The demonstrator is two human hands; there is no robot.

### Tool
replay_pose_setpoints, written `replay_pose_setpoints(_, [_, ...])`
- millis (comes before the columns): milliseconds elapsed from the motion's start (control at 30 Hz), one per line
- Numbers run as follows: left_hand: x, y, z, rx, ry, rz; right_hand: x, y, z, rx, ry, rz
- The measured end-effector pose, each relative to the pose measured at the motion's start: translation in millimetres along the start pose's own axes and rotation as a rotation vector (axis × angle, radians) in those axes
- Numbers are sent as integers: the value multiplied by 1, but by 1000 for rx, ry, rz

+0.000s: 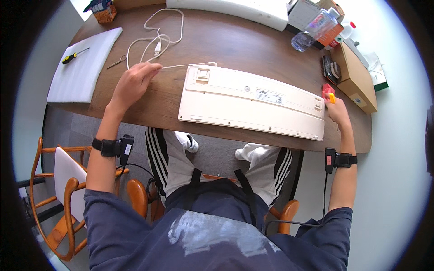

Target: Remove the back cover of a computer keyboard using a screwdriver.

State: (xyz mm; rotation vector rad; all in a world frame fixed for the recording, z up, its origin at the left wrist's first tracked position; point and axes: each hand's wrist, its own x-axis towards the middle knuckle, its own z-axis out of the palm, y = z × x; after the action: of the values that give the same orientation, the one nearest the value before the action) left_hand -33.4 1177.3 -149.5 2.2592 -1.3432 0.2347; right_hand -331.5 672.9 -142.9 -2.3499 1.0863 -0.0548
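A cream-white computer keyboard (237, 108) lies upside down on the brown wooden table, its underside showing screw holes, flip feet and a printed label (270, 96). Its white cable (190, 65) leaves the far edge near the left corner. My left hand (135, 81) pinches that cable between thumb and fingers, left of the keyboard. Beyond it, loose cable coils end in a USB plug (157, 49). At the keyboard's right end, my right hand (336, 107) is closed around a red and yellow hand tool (328, 90); most of the tool is hidden by the fingers.
On the left, a white foam sheet (81, 71) bears a yellow-black screwdriver (71, 58); a thin metal tool with a ring (117, 62) lies beside it. A foam block (234, 12) spans the back. A plastic bottle (313, 30), black object (330, 69) and cardboard box (354, 79) occupy the right.
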Motion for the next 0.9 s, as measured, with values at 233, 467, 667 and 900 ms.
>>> replay_pose_setpoints(233, [-3, -4, 15, 279, 181, 157, -5, 20, -17, 32, 199, 103])
replay_pose_setpoints(467, [-34, 39, 25, -26, -86, 228, -89, -23, -29, 528, 522, -316])
replay_pose_setpoints(667, [-33, 43, 31, -96, -108, 81, -159, -73, 0, 684, 366, -485])
replay_pose_setpoints(900, [-35, 60, 47, -308, 58, -71, -184, -139, 59, 723, 40, -584])
